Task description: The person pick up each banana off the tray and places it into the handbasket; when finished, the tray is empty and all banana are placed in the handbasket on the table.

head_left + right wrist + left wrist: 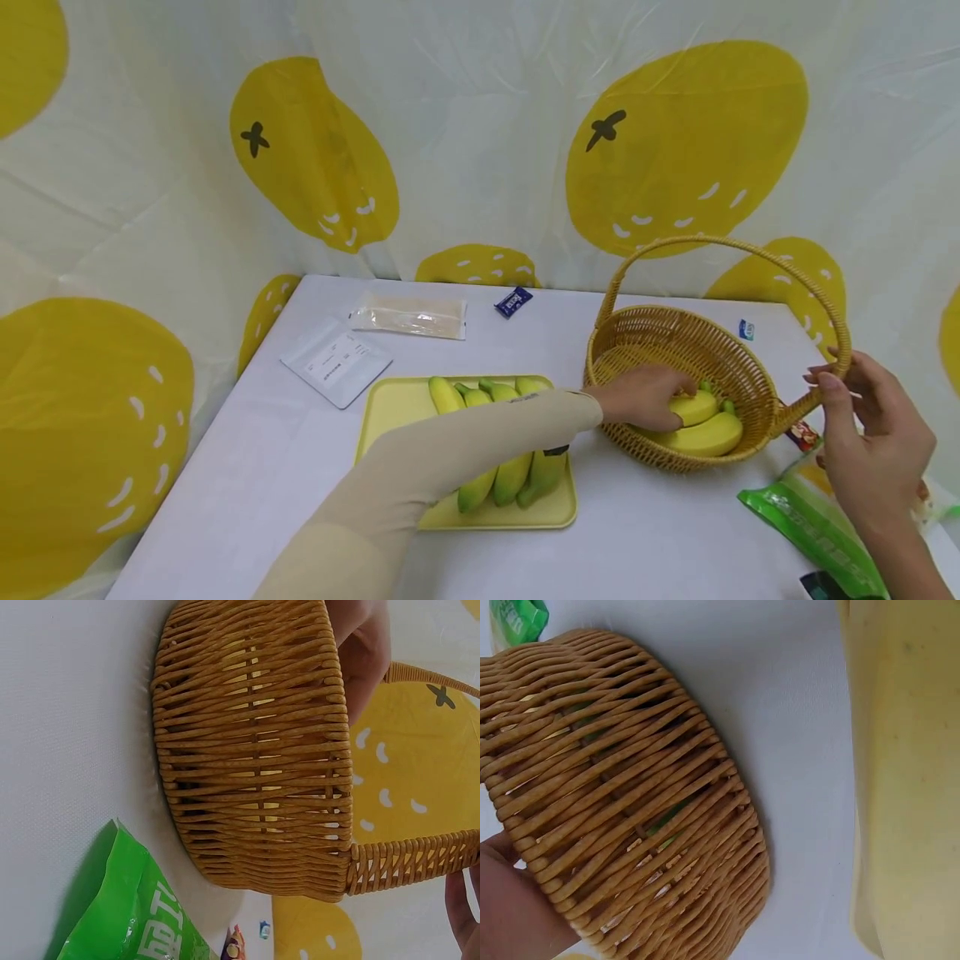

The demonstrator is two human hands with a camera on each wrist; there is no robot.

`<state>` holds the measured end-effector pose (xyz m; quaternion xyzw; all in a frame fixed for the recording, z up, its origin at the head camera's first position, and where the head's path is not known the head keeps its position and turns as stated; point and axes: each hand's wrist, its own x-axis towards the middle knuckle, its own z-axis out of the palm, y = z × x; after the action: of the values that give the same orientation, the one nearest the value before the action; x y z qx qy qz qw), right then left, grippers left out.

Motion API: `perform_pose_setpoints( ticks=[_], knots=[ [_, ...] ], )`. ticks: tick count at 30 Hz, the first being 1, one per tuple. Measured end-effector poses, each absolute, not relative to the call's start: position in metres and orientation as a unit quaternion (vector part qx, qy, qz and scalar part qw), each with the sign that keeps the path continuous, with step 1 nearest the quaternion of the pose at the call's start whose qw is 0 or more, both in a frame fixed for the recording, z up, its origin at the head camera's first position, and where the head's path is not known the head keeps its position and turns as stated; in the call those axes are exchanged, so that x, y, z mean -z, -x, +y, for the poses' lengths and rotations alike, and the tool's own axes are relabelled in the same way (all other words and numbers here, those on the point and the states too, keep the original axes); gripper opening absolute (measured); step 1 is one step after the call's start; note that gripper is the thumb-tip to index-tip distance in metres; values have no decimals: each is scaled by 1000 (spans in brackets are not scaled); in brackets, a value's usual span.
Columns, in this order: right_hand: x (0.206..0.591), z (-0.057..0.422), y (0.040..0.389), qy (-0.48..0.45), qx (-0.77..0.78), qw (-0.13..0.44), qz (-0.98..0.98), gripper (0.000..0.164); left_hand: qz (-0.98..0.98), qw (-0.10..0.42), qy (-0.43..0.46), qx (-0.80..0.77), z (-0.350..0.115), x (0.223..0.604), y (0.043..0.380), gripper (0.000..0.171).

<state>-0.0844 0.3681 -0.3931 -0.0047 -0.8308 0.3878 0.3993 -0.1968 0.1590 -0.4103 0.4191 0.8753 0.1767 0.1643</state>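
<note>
A wicker basket point(678, 329) with a tall arched handle point(720, 240) stands on the right of the table. Reaching across the tray and over the basket's rim, my left hand point(643, 395) grips a yellow banana point(693, 407) inside. A second banana point(708, 437) lies in front of it, against the near wall. My right hand point(873, 433) holds the handle's right side between thumb and fingers. Several green-tipped bananas point(512, 477) lie side by side on a pale yellow tray point(384, 400), partly hidden by my left sleeve. In the left wrist view, basket weave hides the left fingers.
A green snack bag point(810, 521) lies below my right hand, beside a small red packet point(802, 435). Toward the back are a clear-wrapped packet point(411, 317), a white pouch point(336, 362), a dark blue packet point(513, 302) and a small blue-white packet point(746, 329). A lemon-print curtain point(480, 125) hangs behind.
</note>
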Motion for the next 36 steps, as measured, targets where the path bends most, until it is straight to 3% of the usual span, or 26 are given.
perform_pose_setpoints(
  ticks=[8, 17, 36],
  knots=[
    [394, 369, 84, 8, -391, 403, -828, 37, 860, 82, -459, -209, 136, 391, 193, 51],
    [397, 369, 81, 0, -399, 402, -824, 37, 824, 2, -487, -291, 66, 377, 174, 50],
    [392, 369, 83, -35, -389, 401, -829, 38, 827, -66, -398, -391, -49, 383, 159, 47]
  ],
)
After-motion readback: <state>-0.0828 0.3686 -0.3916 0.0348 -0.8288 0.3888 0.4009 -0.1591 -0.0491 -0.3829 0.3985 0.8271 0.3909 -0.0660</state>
